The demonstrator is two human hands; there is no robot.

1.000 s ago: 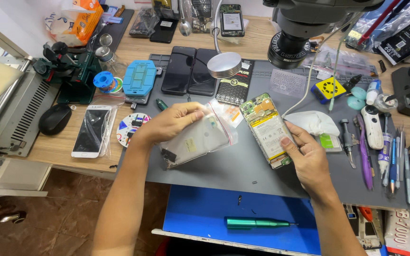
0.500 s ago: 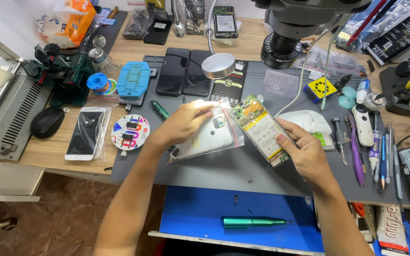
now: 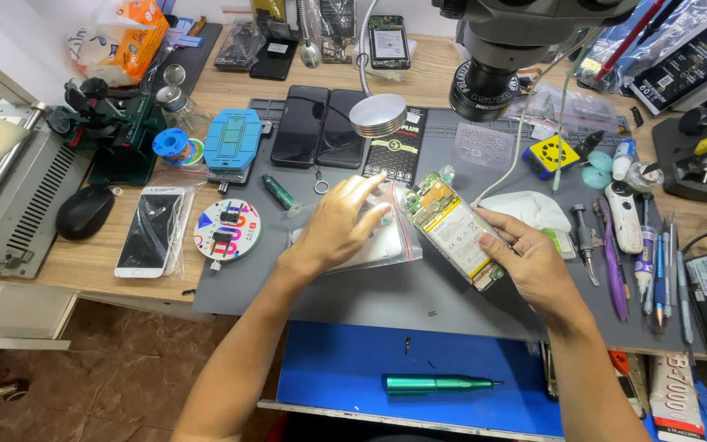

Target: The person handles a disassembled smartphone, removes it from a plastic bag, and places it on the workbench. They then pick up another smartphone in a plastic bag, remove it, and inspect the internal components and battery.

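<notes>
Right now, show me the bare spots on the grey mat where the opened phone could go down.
The grey mat is bare along its near edge, between the left hand and the blue mat. A smaller bare patch lies under the opened phone held in the right hand. The mat's right side is crowded with hand tools; its far edge holds two dark phones.

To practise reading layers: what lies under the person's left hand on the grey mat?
Under the left hand lies a clear plastic bag with a pale, flat thing inside, resting on the grey mat. The hand covers most of it, so its kind cannot be told.
</notes>
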